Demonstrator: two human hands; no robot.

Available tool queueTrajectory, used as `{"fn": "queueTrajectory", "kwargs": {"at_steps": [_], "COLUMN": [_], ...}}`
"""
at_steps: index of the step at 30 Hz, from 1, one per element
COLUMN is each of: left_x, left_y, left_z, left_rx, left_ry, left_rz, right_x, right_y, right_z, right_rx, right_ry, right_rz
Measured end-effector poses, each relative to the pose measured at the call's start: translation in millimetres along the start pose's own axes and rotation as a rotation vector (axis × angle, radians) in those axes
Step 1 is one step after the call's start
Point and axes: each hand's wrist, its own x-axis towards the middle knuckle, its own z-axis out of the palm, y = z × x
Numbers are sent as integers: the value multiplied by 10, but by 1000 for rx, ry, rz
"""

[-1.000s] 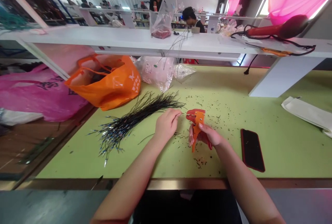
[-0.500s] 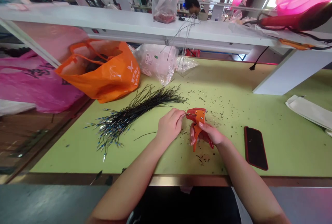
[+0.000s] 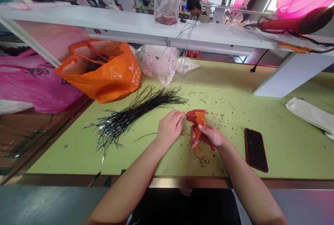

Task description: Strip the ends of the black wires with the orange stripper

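My left hand [image 3: 170,126] pinches a thin black wire [image 3: 146,135], whose tail trails left over the green table [image 3: 289,141]. The wire's front end meets the jaws of an orange and red hand tool [image 3: 199,119], probably a wire stripper. Fingers of my right hand [image 3: 207,135] are wrapped round the tool's handles. Left of my hands lies a large bundle of black wires [image 3: 138,110] with blue and silvery ends. Small dark offcuts [image 3: 203,161] are scattered around the tool.
A phone [image 3: 256,149] lies at the right, near white sheets [image 3: 311,115]. An orange bag [image 3: 104,75], a pink bag [image 3: 39,79] and clear plastic bags [image 3: 159,61] stand at the back left. A white shelf [image 3: 125,19] spans the back; people are beyond it.
The view has shifted slightly. Both hands keep their grips, with the wire end still at the tool's jaws; nothing has been let go.
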Motion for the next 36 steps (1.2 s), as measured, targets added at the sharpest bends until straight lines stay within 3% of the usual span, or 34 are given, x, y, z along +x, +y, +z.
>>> {"fn": "queueTrajectory", "kwargs": {"at_steps": [25,36], "left_x": [43,24], "left_y": [40,13], "left_z": [-39,-36], "left_rx": [-117,-7], "left_ry": [52,42], "left_rz": [46,92], "right_x": [16,19], "right_y": [-1,45], "right_z": [11,-42], "right_rx": [37,20], "right_ry": [-13,-27], "right_rz": [-46,-38]}}
